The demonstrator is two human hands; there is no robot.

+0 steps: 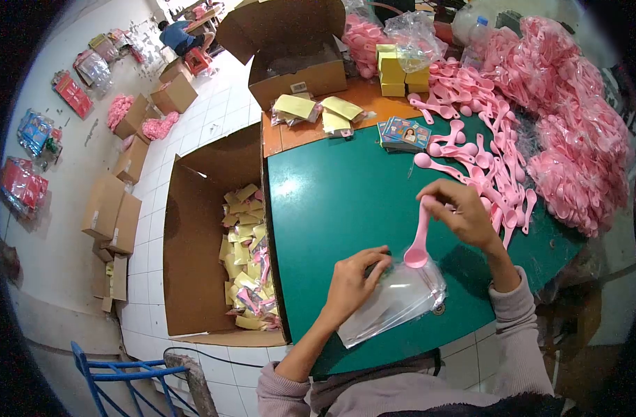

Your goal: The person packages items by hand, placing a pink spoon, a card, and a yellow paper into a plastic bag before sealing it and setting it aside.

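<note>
My right hand (pixel 457 212) pinches the handle end of a pink measuring spoon (pixel 419 240), whose round scoop points down over a stack of clear plastic bags (pixel 387 309). The bags lie on the green tabletop near its front edge. At their upper left side is my left hand (pixel 358 281), fingers bent and closed at the edge of the top bag; the exact grip is partly blurred. Beyond my right hand spreads a heap of loose pink spoons (pixel 481 163). Printed cards (pixel 405 133) are stacked toward the back of the green surface.
Left of the table stands a large open carton (pixel 210 306) containing packed spoons with yellow cards. Yellow card bundles (pixel 295 106), yellow boxes (pixel 393 69) and another carton (pixel 297 76) occupy the back. Bagged spoons (pixel 575 139) pile up right. A person (pixel 182 38) sits far off.
</note>
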